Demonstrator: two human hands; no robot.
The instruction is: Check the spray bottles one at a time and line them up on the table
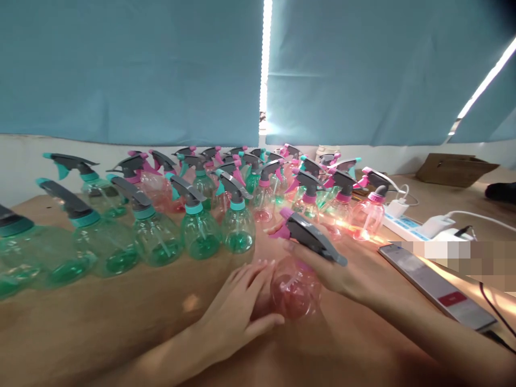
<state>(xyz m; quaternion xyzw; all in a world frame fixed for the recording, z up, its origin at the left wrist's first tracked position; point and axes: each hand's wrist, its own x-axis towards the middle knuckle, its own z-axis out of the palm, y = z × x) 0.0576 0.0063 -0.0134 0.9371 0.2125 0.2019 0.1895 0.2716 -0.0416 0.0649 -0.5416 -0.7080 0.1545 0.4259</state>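
Observation:
A pink transparent spray bottle [296, 293] with a grey and pink trigger head tilts slightly on the table in front of me. My right hand [322, 269] is wrapped around its neck, just under the trigger head; some of the fingers are hidden behind it. On the bottle's left side, my left hand [237, 301] has its fingers stretched out and its thumb apart, close to the bottle's body. Whether the left fingertips touch the plastic I cannot tell. Nearest to the left hand among the other bottles is a green spray bottle [238, 231] with a turquoise collar.
Several green and pink spray bottles stand in rows across the wooden table [133, 322]. On the right lie a smartphone [439, 287] and a white power strip [407, 226] with chargers and cables. A cardboard box [455, 171] sits farther back. Blue blinds [129, 70] hang behind.

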